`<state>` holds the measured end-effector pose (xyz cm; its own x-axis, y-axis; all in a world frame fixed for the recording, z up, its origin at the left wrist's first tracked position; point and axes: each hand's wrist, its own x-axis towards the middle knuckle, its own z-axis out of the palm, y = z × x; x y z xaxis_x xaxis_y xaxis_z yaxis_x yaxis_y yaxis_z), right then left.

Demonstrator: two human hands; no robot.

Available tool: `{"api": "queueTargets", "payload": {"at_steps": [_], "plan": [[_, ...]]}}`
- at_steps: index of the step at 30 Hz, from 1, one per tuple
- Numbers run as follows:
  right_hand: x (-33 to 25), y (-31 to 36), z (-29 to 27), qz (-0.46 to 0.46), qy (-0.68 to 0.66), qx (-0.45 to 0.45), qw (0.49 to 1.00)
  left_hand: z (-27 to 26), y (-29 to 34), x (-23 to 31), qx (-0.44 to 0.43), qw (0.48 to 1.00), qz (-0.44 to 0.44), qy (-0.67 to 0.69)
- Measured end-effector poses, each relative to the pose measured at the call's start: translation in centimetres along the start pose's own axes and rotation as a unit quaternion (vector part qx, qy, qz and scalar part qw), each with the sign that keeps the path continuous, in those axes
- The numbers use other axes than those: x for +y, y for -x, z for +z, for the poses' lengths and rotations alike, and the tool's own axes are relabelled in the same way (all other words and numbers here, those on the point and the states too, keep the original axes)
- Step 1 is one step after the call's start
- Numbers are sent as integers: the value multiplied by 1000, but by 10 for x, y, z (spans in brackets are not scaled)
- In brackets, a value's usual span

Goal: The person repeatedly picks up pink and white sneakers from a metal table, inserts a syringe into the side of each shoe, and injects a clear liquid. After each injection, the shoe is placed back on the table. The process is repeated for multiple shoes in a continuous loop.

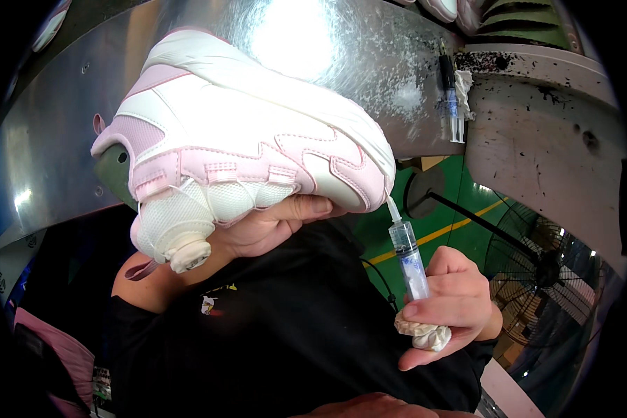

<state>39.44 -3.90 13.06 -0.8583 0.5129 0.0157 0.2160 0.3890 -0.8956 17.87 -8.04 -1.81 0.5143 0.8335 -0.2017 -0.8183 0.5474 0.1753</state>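
Observation:
A white and pink sneaker (244, 125) lies tilted on its side in the air, its sole turned up and away. My left hand (275, 226) grips it from below near the toe; the thumb shows, and the shoe hides most of the fingers. A clear syringe (409, 261) with a narrow tip is held in my right hand (456, 299), fingers closed around its lower end. The tip meets the edge of the shoe's toe, where sole and upper join. A crumpled whitish wad (425, 333) is also tucked in my right hand.
Beneath the shoe is a shiny metal worktop (369, 42). A second syringe (451, 90) lies at its right side by a crumpled white tissue (465, 87). A stained grey panel (536, 132) stands right, with a black fan (547, 272) below. More shoes (442, 8) sit at the far edge.

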Motion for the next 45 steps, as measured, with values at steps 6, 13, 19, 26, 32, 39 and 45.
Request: {"api": "queueTargets", "payload": {"at_steps": [6,13,19,26,32,39,45], "plan": [[6,10,10,-46,62,43,996,8,-5,2,-8,1000,14,13],[27,1,38,-134,184,119,967,15,-9,10,-24,999,30,23],[37,-2,52,-162,245,152,944,19,-13,10,-39,998,57,2],[43,0,53,-167,286,121,936,24,-14,11,-24,998,46,21],[44,-3,51,-168,265,121,942,29,-19,5,-6,997,73,16],[39,21,36,-101,276,149,944,17,12,13,14,998,36,41],[118,-14,22,-57,234,235,942,13,130,44,235,961,137,-58]]}}
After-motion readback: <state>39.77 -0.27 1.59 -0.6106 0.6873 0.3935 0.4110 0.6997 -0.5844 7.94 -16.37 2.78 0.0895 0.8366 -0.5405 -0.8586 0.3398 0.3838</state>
